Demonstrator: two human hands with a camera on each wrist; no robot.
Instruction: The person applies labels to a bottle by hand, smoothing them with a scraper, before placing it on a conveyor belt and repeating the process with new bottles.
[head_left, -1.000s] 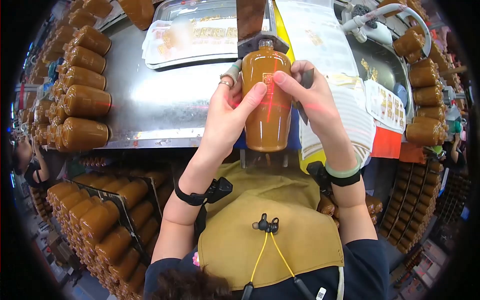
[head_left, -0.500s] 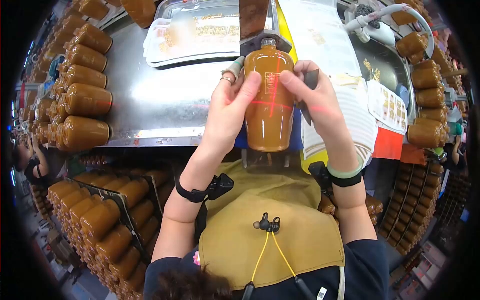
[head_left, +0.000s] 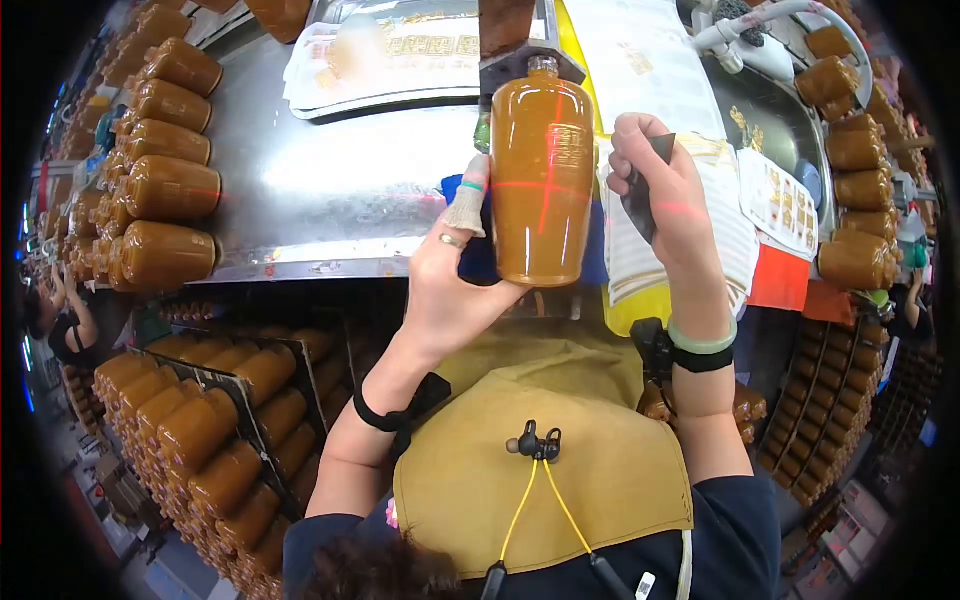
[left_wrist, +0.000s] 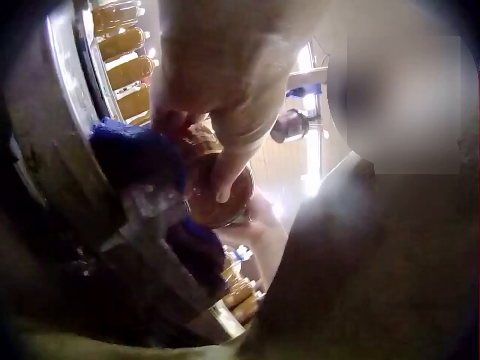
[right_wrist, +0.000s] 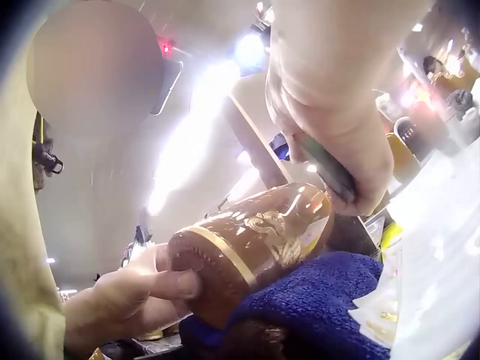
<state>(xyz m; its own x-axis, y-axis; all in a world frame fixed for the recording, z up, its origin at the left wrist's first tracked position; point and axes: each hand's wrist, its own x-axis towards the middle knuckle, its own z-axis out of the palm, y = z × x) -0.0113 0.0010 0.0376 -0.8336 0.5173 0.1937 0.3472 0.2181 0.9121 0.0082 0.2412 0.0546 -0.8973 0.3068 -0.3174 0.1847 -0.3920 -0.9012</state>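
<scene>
A glossy brown bottle point(head_left: 525, 235) lies with its neck pointing away from the person, crossed by red light lines. A square decal point(head_left: 570, 147) shows on its upper right face. My left hand point(head_left: 450, 285) holds it at the base, thumb on the bottom and a covered finger along the left side. To the right, apart from the bottle, my right hand point(head_left: 682, 205) grips a dark flat scraper point(head_left: 640, 208). In the right wrist view, gold ornament point(right_wrist: 277, 234) marks the bottle's other side, over a blue towel point(right_wrist: 322, 289).
Rows of similar brown bottles point(head_left: 172, 190) line the left of the metal table point(head_left: 300, 190). A tray with gold decal sheets point(head_left: 430, 70) lies behind. White sheets point(head_left: 640, 70) and a sink with a faucet point(head_left: 770, 20) are on the right. A dark block stands by the bottle's neck.
My left hand has slid from the bottle's side down to its base. The right hand has left the bottle and moved right with the scraper. The bottle has turned, its decal shifting right.
</scene>
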